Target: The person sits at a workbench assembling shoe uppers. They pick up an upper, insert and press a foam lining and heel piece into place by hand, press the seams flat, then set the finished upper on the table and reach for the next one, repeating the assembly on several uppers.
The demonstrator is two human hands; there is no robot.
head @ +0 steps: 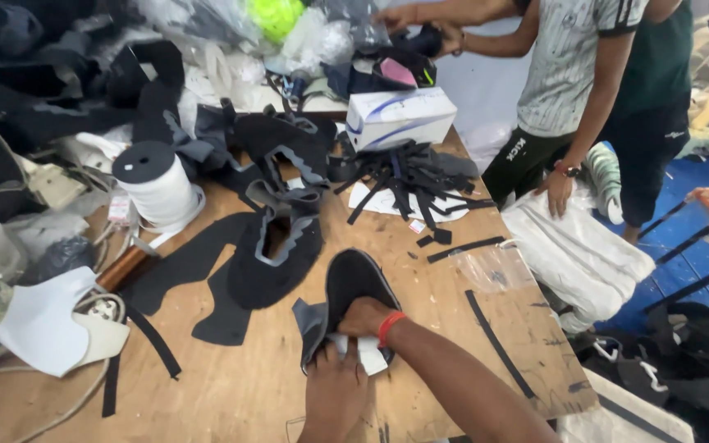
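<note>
Gripping black shoe upper (360,283) | both hands (346,361) clamped | near table edge (527,414)

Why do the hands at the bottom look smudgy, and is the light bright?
In the head view, the left hand and right hand on the black shoe piece look softly blurred; the light is even and bright, with only faint shadows on the wooden table, and the white box looks pale, without harsh glare.

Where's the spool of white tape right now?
In the head view the spool of white tape stands upright on the wooden table, left of centre, beside the black cut pieces and far from both hands.
</note>
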